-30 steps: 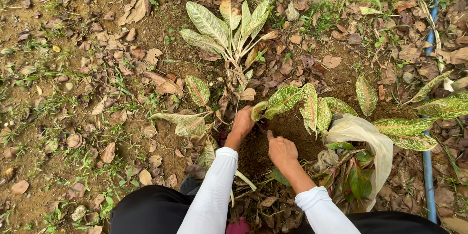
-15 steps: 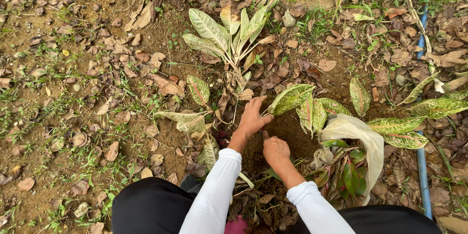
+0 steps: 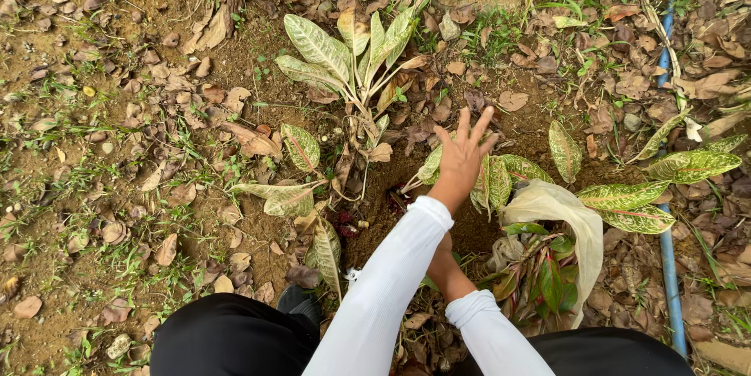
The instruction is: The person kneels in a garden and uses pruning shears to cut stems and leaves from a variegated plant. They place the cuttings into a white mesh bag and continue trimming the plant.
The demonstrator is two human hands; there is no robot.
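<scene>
Left hand (image 3: pixel 461 158): fingers spread, holding nothing, above the variegated plant (image 3: pixel 501 180).
Right hand: hidden under the left arm, grip can't be told.
Plant: cream-green veined leaves, in bare soil (image 3: pixel 375 212).

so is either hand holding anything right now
The left hand is spread open above the soil, holding nothing. The right hand is hidden under the left arm, so its grip cannot be told.

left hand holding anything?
No: the left hand is raised with fingers spread and empty above the variegated plants.
</scene>
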